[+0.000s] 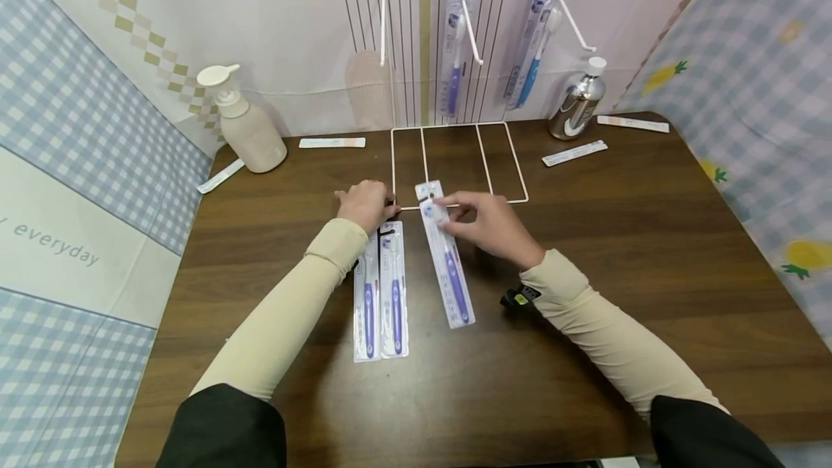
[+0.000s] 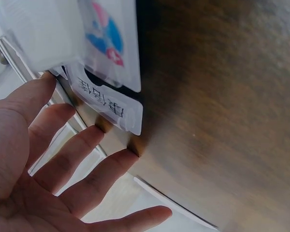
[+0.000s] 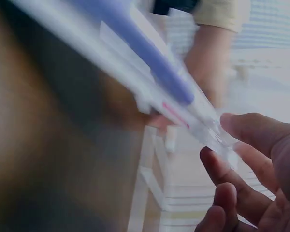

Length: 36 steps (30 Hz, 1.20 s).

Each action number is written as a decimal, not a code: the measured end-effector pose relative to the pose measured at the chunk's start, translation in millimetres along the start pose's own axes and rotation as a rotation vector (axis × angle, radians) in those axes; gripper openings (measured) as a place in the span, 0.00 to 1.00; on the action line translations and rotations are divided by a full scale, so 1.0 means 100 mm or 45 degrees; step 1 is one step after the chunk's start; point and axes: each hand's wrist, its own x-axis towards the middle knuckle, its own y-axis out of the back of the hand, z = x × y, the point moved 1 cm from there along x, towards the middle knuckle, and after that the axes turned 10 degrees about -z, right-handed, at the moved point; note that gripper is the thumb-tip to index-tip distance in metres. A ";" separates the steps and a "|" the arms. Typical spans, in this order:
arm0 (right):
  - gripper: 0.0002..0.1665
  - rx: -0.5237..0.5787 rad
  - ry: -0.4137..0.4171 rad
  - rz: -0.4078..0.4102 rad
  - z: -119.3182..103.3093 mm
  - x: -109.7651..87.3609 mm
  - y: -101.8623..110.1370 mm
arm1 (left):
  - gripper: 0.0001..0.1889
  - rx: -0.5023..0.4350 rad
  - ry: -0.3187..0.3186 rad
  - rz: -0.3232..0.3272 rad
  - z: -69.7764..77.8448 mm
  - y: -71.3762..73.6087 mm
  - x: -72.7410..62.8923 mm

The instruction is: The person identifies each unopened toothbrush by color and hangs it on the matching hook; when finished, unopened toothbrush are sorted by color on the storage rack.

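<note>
My right hand (image 1: 489, 226) pinches the top end of a packaged purple toothbrush (image 1: 450, 269), whose pack hangs at a slight slant over the table. In the right wrist view, thumb and fingertips grip the clear blister pack (image 3: 183, 101). Two more packaged purple toothbrushes, a left one (image 1: 367, 316) and a right one (image 1: 396, 302), lie side by side on the table. My left hand (image 1: 364, 204) is at their top ends. The left wrist view shows its fingers loosely spread, fingertips by the hanger tab of a pack (image 2: 104, 101).
A white wire rack (image 1: 455, 125) stands behind, its hooks holding packaged purple toothbrushes (image 1: 455, 56) and blue ones (image 1: 536, 56). A pump bottle (image 1: 250, 132) is at left, a silver bottle (image 1: 577, 103) at right. Several thin white packets, one at back left (image 1: 331, 143), lie around on the wooden table (image 1: 617, 251).
</note>
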 end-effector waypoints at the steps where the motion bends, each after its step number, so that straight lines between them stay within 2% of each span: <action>1: 0.25 -0.022 0.024 0.041 -0.07 0.00 0.08 | 0.14 0.001 0.002 0.001 0.00 0.00 0.00; 7: 0.24 -0.161 0.142 0.329 -0.50 -0.01 0.63 | 0.14 -0.002 0.016 -0.013 -0.01 0.00 0.00; 11: 0.24 -0.176 0.201 0.504 -0.74 -0.02 0.96 | 0.14 -0.004 0.016 -0.018 -0.02 -0.02 0.00; 15: 0.25 -0.172 0.201 0.615 -0.88 -0.04 1.17 | 0.15 -0.004 0.020 -0.016 -0.03 -0.02 0.00; 20: 0.25 -0.160 0.178 0.653 -0.90 -0.02 1.24 | 0.16 -0.008 0.026 -0.022 -0.04 -0.02 0.01; 28: 0.24 -0.110 0.156 0.669 -0.77 0.14 1.19 | 0.16 -0.015 0.021 -0.026 -0.02 -0.01 0.00; 32: 0.22 -0.109 0.122 0.683 -0.68 0.31 1.18 | 0.16 -0.010 0.011 -0.027 -0.01 0.00 0.00; 36: 0.21 -0.080 0.060 0.704 -0.59 0.57 1.21 | 0.16 -0.010 0.013 -0.029 -0.01 -0.01 0.00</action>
